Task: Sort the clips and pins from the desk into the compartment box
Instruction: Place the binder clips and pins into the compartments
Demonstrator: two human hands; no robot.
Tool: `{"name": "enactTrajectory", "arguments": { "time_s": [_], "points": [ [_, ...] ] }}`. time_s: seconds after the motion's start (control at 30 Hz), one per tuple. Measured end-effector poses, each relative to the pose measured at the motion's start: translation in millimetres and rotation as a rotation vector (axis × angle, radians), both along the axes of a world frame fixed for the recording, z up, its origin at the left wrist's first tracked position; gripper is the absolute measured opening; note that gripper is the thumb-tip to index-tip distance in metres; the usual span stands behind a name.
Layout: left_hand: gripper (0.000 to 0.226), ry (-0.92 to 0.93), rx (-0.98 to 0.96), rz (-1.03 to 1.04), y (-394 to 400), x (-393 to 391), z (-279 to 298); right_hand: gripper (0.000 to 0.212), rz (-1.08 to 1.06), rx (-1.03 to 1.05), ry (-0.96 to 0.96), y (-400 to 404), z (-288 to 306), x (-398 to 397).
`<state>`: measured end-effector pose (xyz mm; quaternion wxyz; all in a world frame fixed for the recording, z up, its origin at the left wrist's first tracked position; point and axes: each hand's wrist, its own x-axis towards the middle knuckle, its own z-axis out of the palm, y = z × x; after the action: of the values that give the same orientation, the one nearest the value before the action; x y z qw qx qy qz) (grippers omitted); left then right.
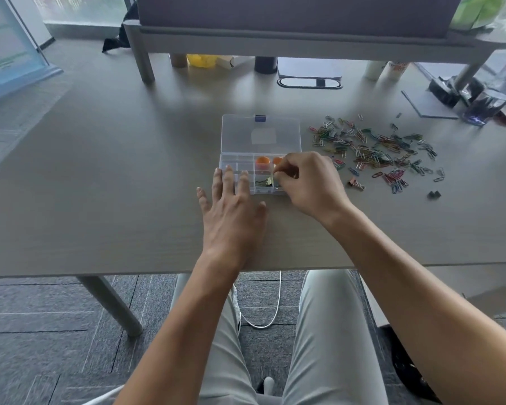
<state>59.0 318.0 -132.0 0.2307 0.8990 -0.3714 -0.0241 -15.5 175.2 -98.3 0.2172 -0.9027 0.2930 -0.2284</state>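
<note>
compartment box (237, 163): open on your surface (114, 185), lid back
left hand (231, 211): flat, fingers spread, resting on box
right hand (307, 182): curled over right compartments, pinching something small, can't tell what
paper clips (374, 150): scattered right of box

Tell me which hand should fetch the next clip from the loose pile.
Right, probably. The paper clip pile lies to the right of the compartment box, on the right hand's side. The left hand lies flat, fingers on the box's left end, steadying it.
</note>
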Motion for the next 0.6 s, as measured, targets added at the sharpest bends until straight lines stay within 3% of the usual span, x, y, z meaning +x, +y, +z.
{"name": "enactTrajectory", "arguments": {
  "time_s": [0.2,0.33,0.47,0.6],
  "points": [
    [0.068,-0.040,-0.040,-0.081,-27,-19,11,0.011,-0.227,0.010,-0.112,-35,-9,-62],
    [0.063,-0.076,-0.071,-0.140,-52,-36,16,0.015,-0.342,0.035,-0.031,-61,-17,-95],
    [0.061,-0.106,-0.050,-0.203,-77,-50,21,0.029,-0.313,0.049,0.101,-76,-21,-102],
    [0.057,-0.093,-0.031,-0.241,-98,-52,27,0.027,-0.331,0.009,0.141,-83,-22,-91]
  ]
}}
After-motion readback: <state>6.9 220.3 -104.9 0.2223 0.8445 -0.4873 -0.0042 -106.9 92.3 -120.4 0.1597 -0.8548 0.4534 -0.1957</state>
